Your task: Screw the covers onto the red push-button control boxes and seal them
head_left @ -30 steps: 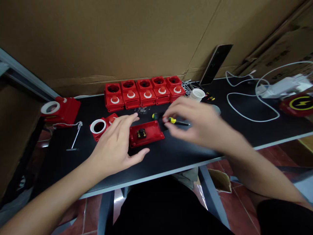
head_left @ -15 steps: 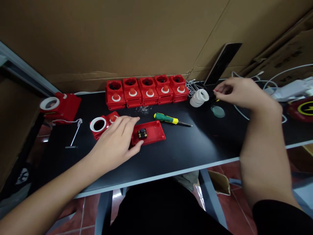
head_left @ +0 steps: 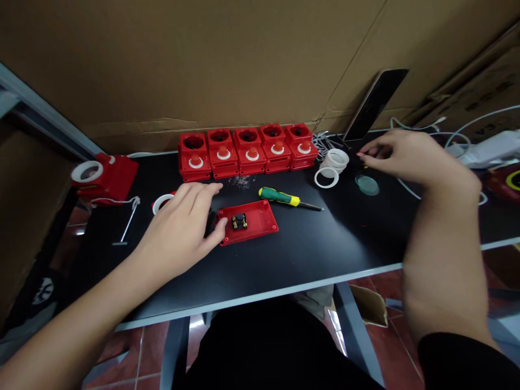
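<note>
My left hand (head_left: 181, 223) is open, fingers stretched and thumb apart. It lies over a red housing, hiding most of it; part of its white ring (head_left: 161, 203) shows behind the hand. Beside the thumb is a red rectangular cover (head_left: 262, 221), its hollow side up, with a black switch block (head_left: 239, 221) inside. At the right, my right hand (head_left: 400, 154) is closed in a pinch on a small red piece, too small to name. Below its fingertips lies a clear greenish disc (head_left: 368, 185). A green and yellow screwdriver (head_left: 280, 196) lies behind the cover.
Several red housings with round knobs (head_left: 252, 153) line the back. White rings (head_left: 335, 158) stand near metal pins (head_left: 323, 142). A phone-like black slab (head_left: 376, 105) leans on the cardboard. Another red box (head_left: 116, 181) and a small T-shaped hammer (head_left: 129, 222) are at left.
My left hand has drawn slightly left, off the edge of the cover. One white ring has come away from the stack and leans in front of it. My right hand keeps its pinch.
</note>
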### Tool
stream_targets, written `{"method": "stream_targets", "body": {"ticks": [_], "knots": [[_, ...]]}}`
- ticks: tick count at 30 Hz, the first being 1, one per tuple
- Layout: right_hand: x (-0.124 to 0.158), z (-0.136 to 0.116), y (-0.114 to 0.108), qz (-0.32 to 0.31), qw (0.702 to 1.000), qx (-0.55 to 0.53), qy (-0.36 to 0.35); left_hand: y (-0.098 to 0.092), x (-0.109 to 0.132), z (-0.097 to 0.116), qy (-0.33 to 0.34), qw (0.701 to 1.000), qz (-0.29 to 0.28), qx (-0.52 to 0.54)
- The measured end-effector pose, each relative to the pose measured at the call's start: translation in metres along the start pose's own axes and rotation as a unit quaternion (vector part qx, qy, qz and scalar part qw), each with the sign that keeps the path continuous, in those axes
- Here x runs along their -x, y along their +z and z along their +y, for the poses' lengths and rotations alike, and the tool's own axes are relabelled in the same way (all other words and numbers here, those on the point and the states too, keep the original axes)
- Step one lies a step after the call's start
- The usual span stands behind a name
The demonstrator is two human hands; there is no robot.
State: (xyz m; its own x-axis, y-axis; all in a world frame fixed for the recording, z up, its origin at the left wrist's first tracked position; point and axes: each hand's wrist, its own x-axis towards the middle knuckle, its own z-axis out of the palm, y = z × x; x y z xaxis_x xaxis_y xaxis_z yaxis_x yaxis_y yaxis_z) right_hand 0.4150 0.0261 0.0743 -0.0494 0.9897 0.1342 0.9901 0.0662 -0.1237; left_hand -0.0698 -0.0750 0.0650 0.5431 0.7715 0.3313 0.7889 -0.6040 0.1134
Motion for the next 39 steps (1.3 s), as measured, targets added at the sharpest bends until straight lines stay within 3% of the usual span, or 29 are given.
{"method": "stream_targets", "body": {"ticks": [9,14,22,31,35,39], "knots": [[0.0,-0.01,-0.002,0.099,0.992,-0.031,-0.069,-0.02,-0.003,-0.015,-0.065,0.998,0.016,-0.016],[0.0,-0.021,0.007,0.066,0.98,-0.099,-0.16,-0.018,-0.003,-0.014,-0.068,0.997,0.003,-0.021],[0.009,-0.036,-0.002,0.043,0.975,-0.117,-0.186,-0.021,-0.004,-0.009,-0.08,0.996,-0.01,-0.022],[0.012,-0.051,0.001,-0.085,0.987,-0.025,-0.137,-0.02,-0.006,-0.007,-0.083,0.996,-0.02,-0.017],[0.015,-0.059,-0.003,-0.069,0.987,-0.039,-0.139,-0.029,-0.01,-0.013,-0.095,0.995,-0.022,-0.029],[0.019,-0.062,-0.006,-0.006,0.99,-0.082,-0.111,-0.057,-0.006,-0.032,-0.12,0.99,0.004,-0.07]]}}
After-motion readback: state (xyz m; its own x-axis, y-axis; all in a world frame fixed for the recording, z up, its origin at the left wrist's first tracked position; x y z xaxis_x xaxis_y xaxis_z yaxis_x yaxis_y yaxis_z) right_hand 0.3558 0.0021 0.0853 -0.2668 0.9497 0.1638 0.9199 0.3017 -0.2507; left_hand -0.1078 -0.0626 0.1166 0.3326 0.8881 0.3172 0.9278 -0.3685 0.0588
